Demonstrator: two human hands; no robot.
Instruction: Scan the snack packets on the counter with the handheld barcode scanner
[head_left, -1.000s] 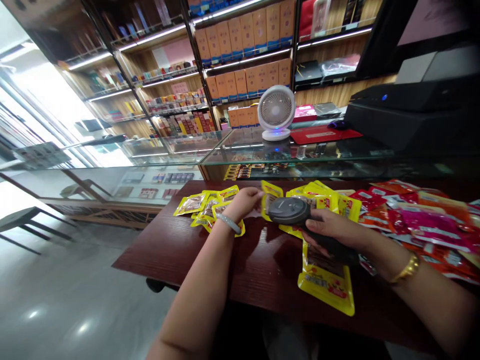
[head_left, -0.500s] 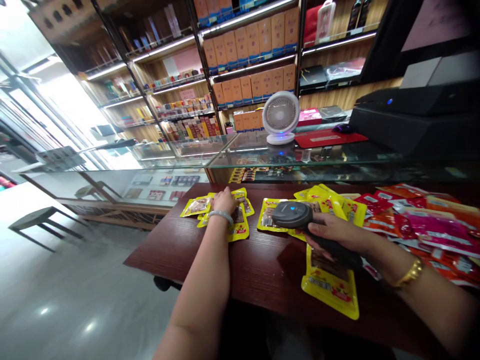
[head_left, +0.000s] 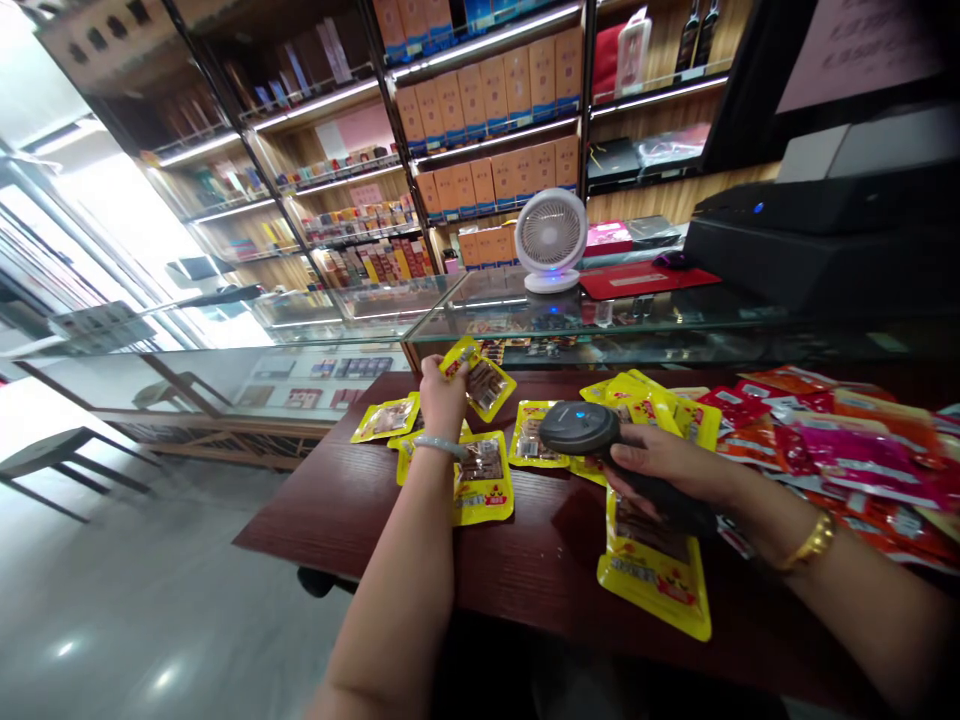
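My left hand (head_left: pixel 444 397) is closed on the edge of a yellow snack packet (head_left: pixel 491 387) with a clear window, held tilted above the far side of the table. Below that wrist lie several more yellow packets (head_left: pixel 482 500), some overlapping. My right hand (head_left: pixel 660 465) grips a black barcode scanner (head_left: pixel 581 428) by its handle, its head pointing left with a small blue light. Under and around the scanner are other yellow packets, one (head_left: pixel 660 585) lying close to the near edge. The fingertips of my left hand are partly hidden behind the packet.
Red, orange and magenta packets (head_left: pixel 870 460) are heaped on the right of the dark wooden table (head_left: pixel 337 510). Beyond it runs a glass display counter (head_left: pixel 450 325) with a white fan (head_left: pixel 552 235) and a black machine (head_left: pixel 817 250). A stool (head_left: pixel 56 450) stands at left.
My left hand has lifted a yellow packet off the left group, and a packet beneath now lies more exposed. The right hand and scanner hold about the same place; the view has shifted slightly.
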